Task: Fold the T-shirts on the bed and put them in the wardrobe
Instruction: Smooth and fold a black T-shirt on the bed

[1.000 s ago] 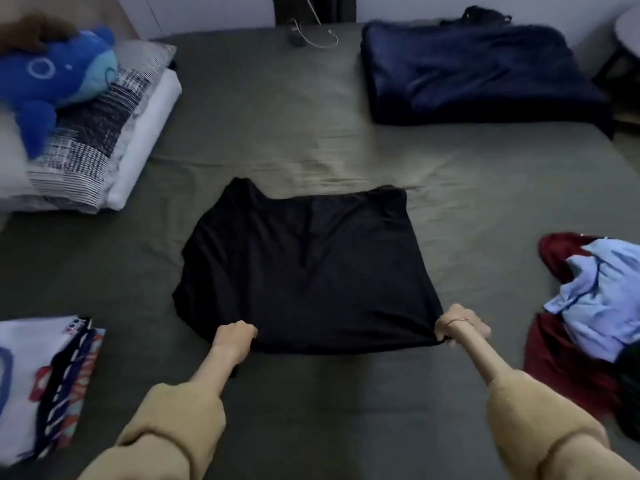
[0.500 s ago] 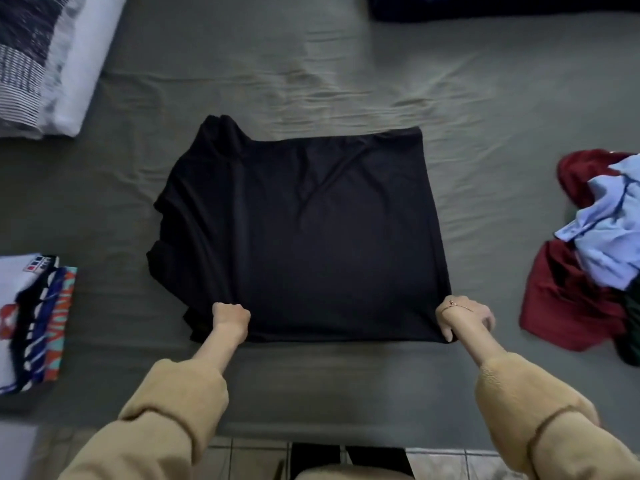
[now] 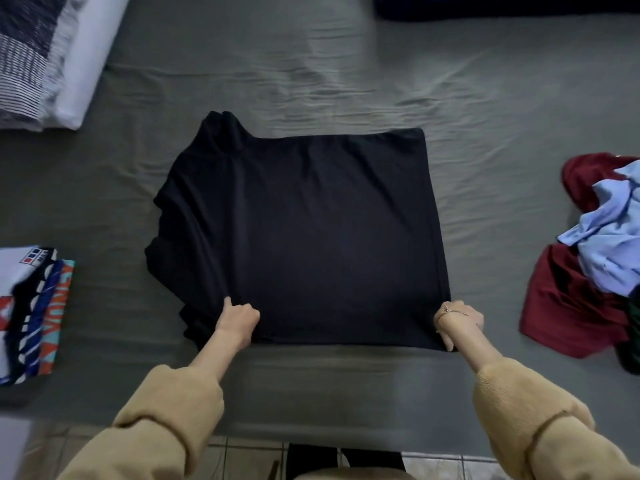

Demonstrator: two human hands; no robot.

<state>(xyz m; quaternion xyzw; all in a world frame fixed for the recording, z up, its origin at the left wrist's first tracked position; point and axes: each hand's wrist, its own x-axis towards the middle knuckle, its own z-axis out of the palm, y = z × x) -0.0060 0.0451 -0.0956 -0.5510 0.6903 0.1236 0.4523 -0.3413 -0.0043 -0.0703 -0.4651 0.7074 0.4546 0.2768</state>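
A black T-shirt [image 3: 311,230] lies flat on the grey bed sheet [image 3: 346,71], partly folded, with a sleeve bunched along its left side. My left hand [image 3: 239,322] grips the shirt's near edge toward the left corner. My right hand [image 3: 459,322] pinches the near right corner. Both arms wear tan fleece sleeves. A pile of folded printed T-shirts [image 3: 31,313] rests at the left edge of the bed. At the right sits a loose heap of unfolded clothes, a dark red one [image 3: 568,306] under a light blue one [image 3: 609,233].
Stacked pillows [image 3: 45,57] in striped and white covers lie at the far left. A dark blue folded blanket [image 3: 485,5] shows at the top edge. The bed's near edge and tiled floor [image 3: 242,455] are below my arms.
The camera has tilted down and closer over the shirt. Both hands keep their hold on the near edge and have drawn the shirt slightly toward the bed's near edge.
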